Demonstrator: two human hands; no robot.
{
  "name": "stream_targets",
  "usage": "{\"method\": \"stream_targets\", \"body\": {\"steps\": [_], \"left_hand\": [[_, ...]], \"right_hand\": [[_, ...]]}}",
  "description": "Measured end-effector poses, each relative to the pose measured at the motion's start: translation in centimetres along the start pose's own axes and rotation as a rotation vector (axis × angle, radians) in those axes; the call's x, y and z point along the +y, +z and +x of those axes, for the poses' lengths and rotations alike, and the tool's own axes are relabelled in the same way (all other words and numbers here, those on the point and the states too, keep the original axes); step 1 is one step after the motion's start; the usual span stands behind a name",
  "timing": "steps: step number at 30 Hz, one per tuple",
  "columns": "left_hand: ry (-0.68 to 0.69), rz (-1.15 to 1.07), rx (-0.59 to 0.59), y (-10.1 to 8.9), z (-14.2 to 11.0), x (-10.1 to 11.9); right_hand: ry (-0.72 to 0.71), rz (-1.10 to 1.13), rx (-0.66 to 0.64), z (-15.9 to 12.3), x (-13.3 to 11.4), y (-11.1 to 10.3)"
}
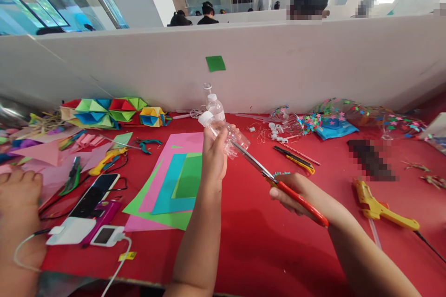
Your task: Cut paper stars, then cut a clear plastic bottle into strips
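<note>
My left hand is wrapped around a clear plastic bottle with a white cap, tilted with its cap toward the upper left. Red-handled scissors are in my right hand, their long blades pointing at the bottle's lower side. The blade tips meet the bottle near my left fingers; whether they cut into it I cannot tell. Just behind stands another capped clear bottle. Below my left forearm lie stacked coloured paper sheets in pink, green and blue.
A yellow glue gun and a yellow utility knife lie at right. Star-filled clear plastic pieces sit along the white partition. At left are folded paper shapes, pliers, a phone with cables, and another person's hand.
</note>
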State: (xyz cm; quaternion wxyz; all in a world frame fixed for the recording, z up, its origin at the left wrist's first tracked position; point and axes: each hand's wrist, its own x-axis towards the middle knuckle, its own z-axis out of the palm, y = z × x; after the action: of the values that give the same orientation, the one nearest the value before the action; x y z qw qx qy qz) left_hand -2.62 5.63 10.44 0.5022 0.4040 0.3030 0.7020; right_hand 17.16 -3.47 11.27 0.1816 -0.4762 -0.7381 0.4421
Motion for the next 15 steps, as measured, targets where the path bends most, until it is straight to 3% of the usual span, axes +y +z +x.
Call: {"method": "stream_targets", "body": {"steps": [4, 15], "left_hand": [[0.000, 0.024, -0.086, 0.31, -0.49, -0.29], [0.013, 0.037, -0.089, 0.33, -0.44, -0.44]], "right_hand": [[-0.053, -0.053, 0.045, 0.04, -0.36, -0.07], [0.057, 0.068, 0.073, 0.24, -0.31, 0.70]]}}
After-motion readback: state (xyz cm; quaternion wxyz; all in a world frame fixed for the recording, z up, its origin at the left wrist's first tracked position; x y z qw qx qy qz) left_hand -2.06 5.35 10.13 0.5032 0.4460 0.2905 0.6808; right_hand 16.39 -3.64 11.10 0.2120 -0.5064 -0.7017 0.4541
